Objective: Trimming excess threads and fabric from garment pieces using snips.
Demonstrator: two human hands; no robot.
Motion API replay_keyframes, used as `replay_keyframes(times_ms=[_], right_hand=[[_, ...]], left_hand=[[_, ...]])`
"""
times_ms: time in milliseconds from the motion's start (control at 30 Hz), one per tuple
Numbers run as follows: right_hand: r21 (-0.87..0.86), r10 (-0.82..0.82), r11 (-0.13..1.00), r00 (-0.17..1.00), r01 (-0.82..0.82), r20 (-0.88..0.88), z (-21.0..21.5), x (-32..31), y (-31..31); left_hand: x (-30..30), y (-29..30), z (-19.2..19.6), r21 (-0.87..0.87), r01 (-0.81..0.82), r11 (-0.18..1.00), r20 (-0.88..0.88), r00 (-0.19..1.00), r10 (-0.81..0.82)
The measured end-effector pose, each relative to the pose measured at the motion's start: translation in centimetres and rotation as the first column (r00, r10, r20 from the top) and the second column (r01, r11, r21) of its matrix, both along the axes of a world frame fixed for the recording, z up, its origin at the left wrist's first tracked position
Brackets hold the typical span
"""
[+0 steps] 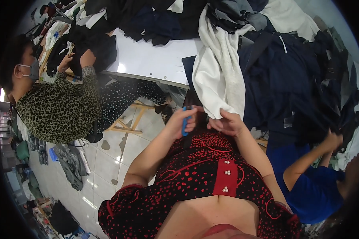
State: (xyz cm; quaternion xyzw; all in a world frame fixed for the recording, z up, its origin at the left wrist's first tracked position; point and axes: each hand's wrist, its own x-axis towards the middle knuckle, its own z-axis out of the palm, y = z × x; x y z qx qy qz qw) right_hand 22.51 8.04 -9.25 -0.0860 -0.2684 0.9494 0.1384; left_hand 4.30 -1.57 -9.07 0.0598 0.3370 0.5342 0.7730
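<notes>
Head view looking straight down, and most of the top of it is one big heap of dark clothing, navy and black stuff piled across the white table and spilling off the right side. Next biggest is the white garment hanging off the table edge, its lower hem coming right down to the person's hands. On the left a co-worker in a leopard-print top has both hands up on a black piece at the table's far corner. Lower right, another person in a blue shirt reaches up into the dark pile.

Now the small stuff. The right hand is closed around the bottom edge of the white garment, pinching the fabric just below where it hangs. The left hand is curled around a small blue tool, gripped upright, just beside the right hand and close to the hem. It looks like thread snips, but it's tiny here and mostly covered by fingers, so I can't say for sure. Both hands sit above the person's own red-and-black dotted top.
</notes>
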Motion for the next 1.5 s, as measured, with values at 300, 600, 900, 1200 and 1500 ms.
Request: replay_keyframes(times_ms=[300, 600, 900, 1200, 1500], right_hand=[[0.228, 0.055, 0.957, 0.887, -0.177, 0.459, -1.8, 1.2, -0.9], [0.451, -0.107, 0.873, 0.826, -0.188, 0.553, 1.3, 2.5, 1.0], [0.516, -0.065, 0.832, 0.890, -0.201, 0.452, 3.6, 0.7, 0.7], [0.464, -0.423, 0.853, 0.838, 0.240, 0.344, 4.9, 3.5, 5.3], [0.089, -0.430, 0.891, 0.891, 0.445, -0.147, 4.9, 0.8, 4.3]], left_hand=[[1.0, 2.8, 0.1, 0.014, -0.146, 0.989, -0.101, 0.984, 0.147], [-0.9, 1.1, -1.0, 0.133, 0.065, 0.989, -0.599, 0.801, 0.028], [2.2, 0.7, -0.8, 0.347, 0.163, 0.924, -0.889, 0.371, 0.269], [1.2, 2.4, 0.3, 0.324, 0.153, 0.934, -0.907, 0.331, 0.261], [4.6, 6.6, 2.9, 0.497, 0.144, 0.856, -0.805, 0.443, 0.394]])
